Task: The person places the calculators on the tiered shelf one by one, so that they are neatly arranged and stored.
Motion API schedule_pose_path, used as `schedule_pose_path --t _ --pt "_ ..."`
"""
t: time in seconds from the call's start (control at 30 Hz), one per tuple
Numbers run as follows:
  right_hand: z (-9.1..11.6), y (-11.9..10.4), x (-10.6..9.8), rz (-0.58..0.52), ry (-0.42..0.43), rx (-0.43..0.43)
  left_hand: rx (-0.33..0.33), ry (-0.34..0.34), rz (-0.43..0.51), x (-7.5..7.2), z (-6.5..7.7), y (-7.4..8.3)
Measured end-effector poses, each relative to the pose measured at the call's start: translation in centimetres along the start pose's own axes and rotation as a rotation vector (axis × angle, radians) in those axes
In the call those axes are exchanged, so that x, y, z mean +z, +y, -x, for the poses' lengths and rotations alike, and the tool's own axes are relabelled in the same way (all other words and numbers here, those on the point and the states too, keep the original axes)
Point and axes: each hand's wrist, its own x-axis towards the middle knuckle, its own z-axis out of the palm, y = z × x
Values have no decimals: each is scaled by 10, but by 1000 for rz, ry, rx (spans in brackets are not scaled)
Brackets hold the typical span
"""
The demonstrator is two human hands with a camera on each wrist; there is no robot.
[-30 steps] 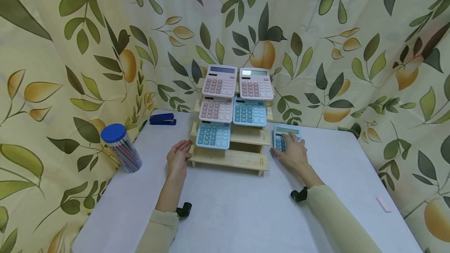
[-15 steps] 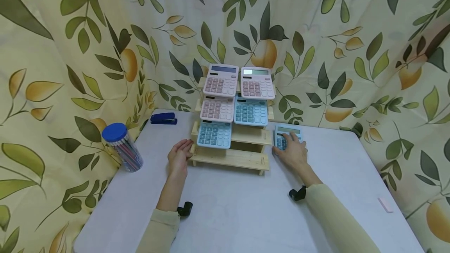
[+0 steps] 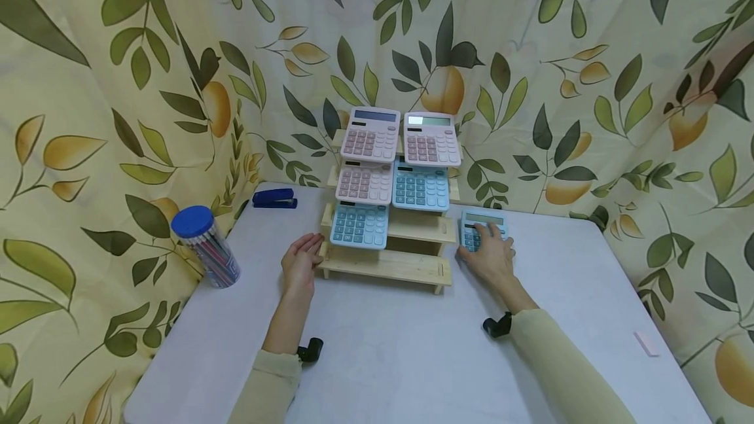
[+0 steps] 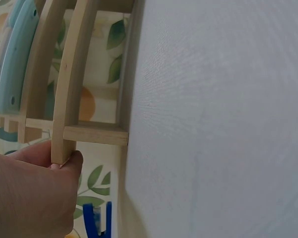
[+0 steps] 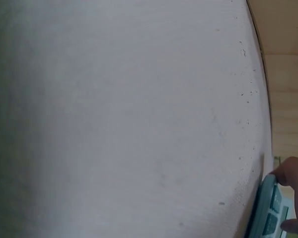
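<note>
A light wooden stepped rack [image 3: 385, 265] stands on the table, with pink and blue calculators leaning on its tiers. My left hand [image 3: 299, 265] is at the rack's left end; in the left wrist view its thumb and fingers pinch the end of a wooden slat [image 4: 65, 94]. To the right of the rack, a blue calculator [image 3: 484, 218] lies on the table. My right hand [image 3: 495, 257] covers its lower part, thumb at the near left corner and bent fingers over the keys. The right wrist view shows the calculator's edge [image 5: 262, 208] beside the thumb.
A clear jar [image 3: 215, 257] of pens with a blue lid stands at the left. A dark blue stapler [image 3: 273, 199] lies behind it. A small pale pink slip [image 3: 646, 343] lies near the table's right edge. A leaf-patterned curtain [image 3: 377, 31] surrounds the back.
Both hands keep their places on the rack and the calculator. The whole head view has shifted very slightly.
</note>
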Motion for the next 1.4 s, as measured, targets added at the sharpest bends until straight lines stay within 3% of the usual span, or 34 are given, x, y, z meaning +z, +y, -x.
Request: schedule_pose_path --t 0.63,1.4 --pt "6 -6 -14 -28 31 30 -7 1 -2 0 0 2" --pt "24 -23 -44 -95 141 -20 -22 3 -4 0 0 3"
